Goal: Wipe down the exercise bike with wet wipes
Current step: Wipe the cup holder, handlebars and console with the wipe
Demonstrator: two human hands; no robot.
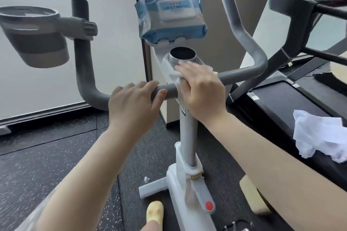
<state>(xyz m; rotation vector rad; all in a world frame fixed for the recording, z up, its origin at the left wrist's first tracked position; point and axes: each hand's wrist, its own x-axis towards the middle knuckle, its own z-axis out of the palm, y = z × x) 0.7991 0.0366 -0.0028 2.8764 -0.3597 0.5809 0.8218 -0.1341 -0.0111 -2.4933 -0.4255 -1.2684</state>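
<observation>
The white exercise bike [187, 133] stands in front of me, its grey handlebar [242, 72] curving up on both sides. My left hand [134, 101] grips the handlebar just left of the stem, fingers curled over the bar. My right hand [201, 88] lies flat on a white wet wipe [175, 77], pressing it against the white housing below the round black display [183, 54]. A blue pack of wet wipes [171, 18] rests on the holder above the display, lid closed.
A grey cup holder [35, 37] hangs off the left handlebar. A black treadmill [293, 99] stands close on the right, with a crumpled white wipe [319, 135] on it. Dark rubber flooring lies below, a wall and frosted panel behind. My yellow shoe [155, 212] is by the bike's base.
</observation>
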